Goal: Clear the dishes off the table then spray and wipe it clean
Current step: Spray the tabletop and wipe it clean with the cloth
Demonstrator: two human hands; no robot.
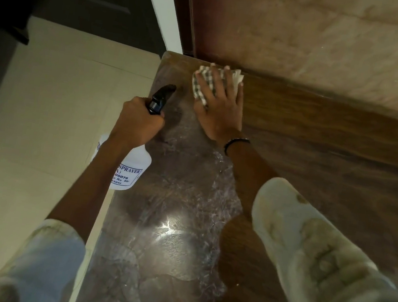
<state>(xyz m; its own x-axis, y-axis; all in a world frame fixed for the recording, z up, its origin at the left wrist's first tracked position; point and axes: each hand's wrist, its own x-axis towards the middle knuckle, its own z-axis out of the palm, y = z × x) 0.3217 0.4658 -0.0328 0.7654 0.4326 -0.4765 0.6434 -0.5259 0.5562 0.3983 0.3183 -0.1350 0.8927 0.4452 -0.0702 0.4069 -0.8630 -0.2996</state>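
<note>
Right hand (pixel 220 108): fingers flat, spread, pressing checked cloth (pixel 205 83) into table (pixel 320 146) corner at 12 o'clock, against the wall (pixel 309 33). Left hand (pixel 138 122): clenched round spray bottle (pixel 127 169) neck at 9 o'clock. No dishes visible; wet streaks from 12 to 6 o'clock. Judged: wiping underway, dry 3 o'clock side left. Nothing obstructs.
</note>
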